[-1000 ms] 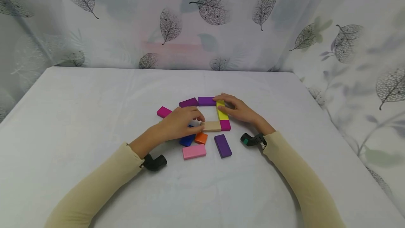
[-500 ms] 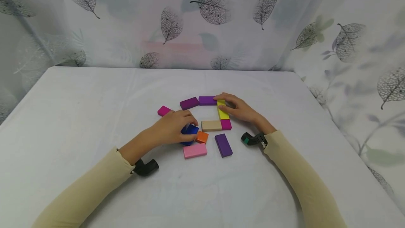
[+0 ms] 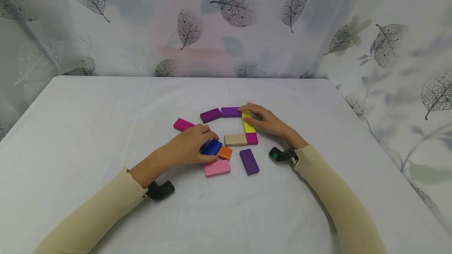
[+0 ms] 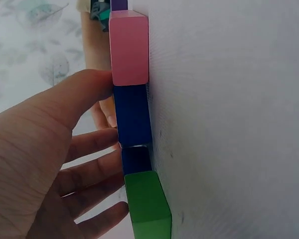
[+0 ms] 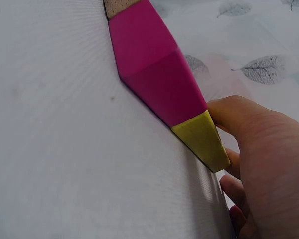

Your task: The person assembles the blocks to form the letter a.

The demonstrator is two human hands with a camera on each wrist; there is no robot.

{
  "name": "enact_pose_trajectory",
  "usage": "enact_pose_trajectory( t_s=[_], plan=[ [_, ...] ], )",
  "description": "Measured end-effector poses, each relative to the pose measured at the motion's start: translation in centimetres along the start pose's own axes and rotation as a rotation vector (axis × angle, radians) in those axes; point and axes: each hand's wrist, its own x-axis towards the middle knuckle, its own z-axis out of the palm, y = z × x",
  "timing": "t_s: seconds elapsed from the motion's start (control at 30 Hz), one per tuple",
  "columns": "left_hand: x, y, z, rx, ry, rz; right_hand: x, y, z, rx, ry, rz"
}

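My left hand is over a blue block, thumb at its near side by the pink block and fingers at its far side. In the left wrist view, the thumb and index finger bracket the blue block; a second blue block and a green block lie beside the other fingertips. My right hand holds a yellow block between thumb and fingers, its index fingertip by the purple block. A magenta block adjoins the yellow one.
A bare wood block meets the near magenta block. An orange block sits right of the blue one. A dark purple block lies nearer me. Farther left are a plum block and another magenta block.
My left hand has moved left from the wood block to the blue block, and its thumb has lowered toward the pink block. The right hand stays at the yellow block.
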Motion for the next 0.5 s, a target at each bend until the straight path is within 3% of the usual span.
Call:
enact_pose_trajectory(
  t_s=[0.5],
  plan=[
    [-0.22,-0.65,0.13,-0.008,0.051,0.009,-0.05,-0.15,0.04,0.004,0.002,0.007]
  ],
)
